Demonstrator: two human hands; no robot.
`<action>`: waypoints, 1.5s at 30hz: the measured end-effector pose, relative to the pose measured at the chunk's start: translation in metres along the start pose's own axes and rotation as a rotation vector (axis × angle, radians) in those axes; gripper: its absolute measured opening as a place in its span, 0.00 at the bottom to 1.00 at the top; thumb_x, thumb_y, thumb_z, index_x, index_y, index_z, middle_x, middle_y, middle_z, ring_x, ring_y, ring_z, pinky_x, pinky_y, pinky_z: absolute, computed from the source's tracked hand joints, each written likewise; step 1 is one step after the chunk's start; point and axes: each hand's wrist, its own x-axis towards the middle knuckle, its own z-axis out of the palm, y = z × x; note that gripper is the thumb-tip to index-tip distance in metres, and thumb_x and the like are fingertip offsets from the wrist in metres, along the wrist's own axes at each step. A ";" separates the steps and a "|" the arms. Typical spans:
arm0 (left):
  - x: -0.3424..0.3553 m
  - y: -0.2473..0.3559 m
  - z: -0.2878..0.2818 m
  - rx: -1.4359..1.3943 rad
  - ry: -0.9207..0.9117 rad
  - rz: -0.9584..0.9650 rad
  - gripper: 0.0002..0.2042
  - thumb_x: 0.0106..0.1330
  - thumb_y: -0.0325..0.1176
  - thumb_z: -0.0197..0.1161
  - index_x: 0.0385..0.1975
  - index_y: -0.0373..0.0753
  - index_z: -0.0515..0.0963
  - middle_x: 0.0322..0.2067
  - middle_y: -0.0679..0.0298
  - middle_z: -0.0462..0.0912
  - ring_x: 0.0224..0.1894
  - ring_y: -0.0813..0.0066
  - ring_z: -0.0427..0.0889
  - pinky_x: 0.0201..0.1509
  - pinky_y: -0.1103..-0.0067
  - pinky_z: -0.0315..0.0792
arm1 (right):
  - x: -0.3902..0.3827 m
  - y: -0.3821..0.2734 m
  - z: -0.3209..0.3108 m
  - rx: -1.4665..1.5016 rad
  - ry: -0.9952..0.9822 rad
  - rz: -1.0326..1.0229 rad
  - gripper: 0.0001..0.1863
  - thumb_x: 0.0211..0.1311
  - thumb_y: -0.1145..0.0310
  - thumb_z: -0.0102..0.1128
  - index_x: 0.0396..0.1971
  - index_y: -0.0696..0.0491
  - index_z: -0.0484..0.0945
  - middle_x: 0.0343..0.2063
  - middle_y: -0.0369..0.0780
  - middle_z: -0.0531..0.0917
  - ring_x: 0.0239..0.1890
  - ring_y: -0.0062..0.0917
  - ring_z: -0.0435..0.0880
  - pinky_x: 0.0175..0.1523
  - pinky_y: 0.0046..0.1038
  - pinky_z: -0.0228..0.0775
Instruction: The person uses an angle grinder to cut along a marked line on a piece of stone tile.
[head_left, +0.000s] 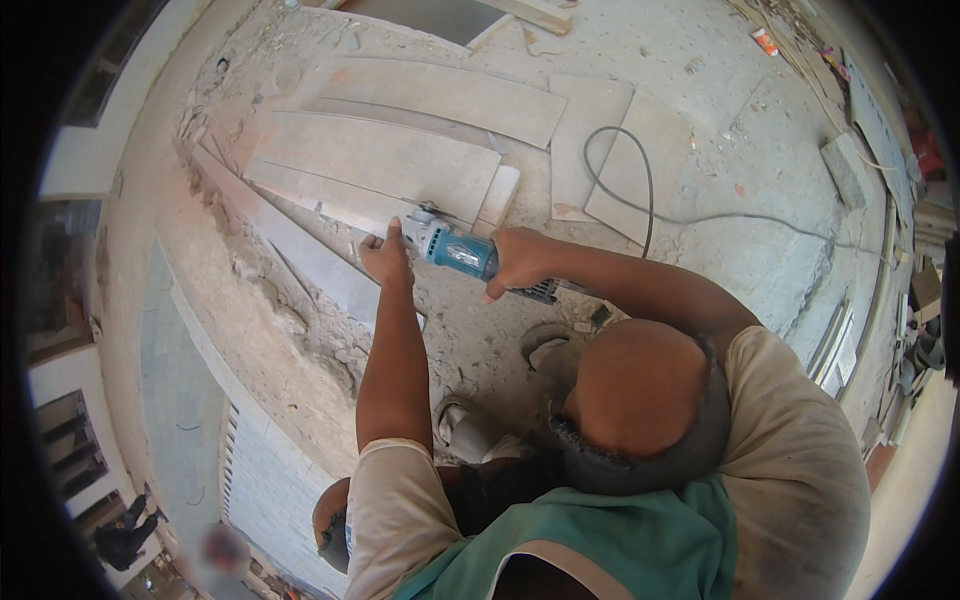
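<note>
My right hand (522, 260) is wrapped round the rear body of a teal angle grinder (460, 251). The grinder's grey head and small disc lie over the near edge of a long pale slab (350, 200). Beside that head is my left hand (388, 257), its fingers curled and one digit raised against or close to the grinder. Whether it grips the grinder's head or the slab's edge I cannot tell. A second wide slab (380, 150) lies just beyond the near one.
More slabs (450, 95) lie further off, with others (590, 140) to the right. A dark power cord (651, 190) loops over the dusty ground and runs right. Rubble (285, 315) lines the left side. My shoes (465, 425) stand close below the grinder. A blurred person (222, 555) is at lower left.
</note>
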 end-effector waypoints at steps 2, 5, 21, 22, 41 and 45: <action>-0.002 0.001 0.000 -0.001 -0.002 -0.001 0.34 0.53 0.37 0.79 0.53 0.23 0.67 0.45 0.53 0.73 0.42 0.67 0.76 0.44 0.76 0.76 | -0.003 0.002 0.001 0.004 0.019 -0.009 0.30 0.34 0.51 0.78 0.28 0.66 0.82 0.30 0.54 0.85 0.35 0.41 0.86 0.42 0.35 0.76; 0.000 0.001 -0.001 0.027 -0.002 0.007 0.34 0.53 0.37 0.78 0.53 0.24 0.67 0.45 0.54 0.73 0.42 0.68 0.76 0.44 0.76 0.76 | -0.006 0.003 0.000 0.000 0.006 -0.003 0.31 0.34 0.51 0.78 0.26 0.66 0.82 0.29 0.54 0.84 0.34 0.41 0.86 0.42 0.35 0.76; -0.006 0.007 0.002 0.012 0.018 0.020 0.32 0.53 0.36 0.78 0.51 0.24 0.68 0.38 0.59 0.73 0.33 0.73 0.74 0.34 0.78 0.74 | -0.008 0.009 0.004 -0.015 0.042 -0.019 0.32 0.33 0.52 0.78 0.29 0.68 0.81 0.31 0.55 0.85 0.37 0.42 0.86 0.43 0.35 0.76; -0.006 0.008 0.002 0.015 0.027 0.022 0.32 0.53 0.36 0.78 0.51 0.24 0.68 0.38 0.59 0.73 0.33 0.73 0.74 0.34 0.78 0.74 | -0.008 0.009 0.003 -0.014 0.040 -0.021 0.33 0.33 0.52 0.78 0.30 0.68 0.81 0.31 0.55 0.85 0.37 0.42 0.86 0.43 0.35 0.76; -0.009 0.011 0.003 0.011 0.031 0.006 0.33 0.53 0.36 0.78 0.52 0.24 0.68 0.35 0.60 0.74 0.29 0.73 0.75 0.29 0.78 0.74 | -0.014 0.012 -0.001 -0.011 -0.069 0.036 0.38 0.34 0.50 0.80 0.39 0.65 0.77 0.34 0.54 0.83 0.40 0.41 0.84 0.47 0.35 0.74; -0.007 0.010 0.003 0.013 0.021 -0.002 0.33 0.54 0.34 0.78 0.53 0.26 0.66 0.37 0.58 0.76 0.32 0.71 0.77 0.31 0.76 0.74 | -0.015 0.012 -0.001 -0.006 -0.063 0.030 0.38 0.34 0.51 0.80 0.39 0.65 0.77 0.34 0.54 0.83 0.40 0.41 0.84 0.47 0.35 0.74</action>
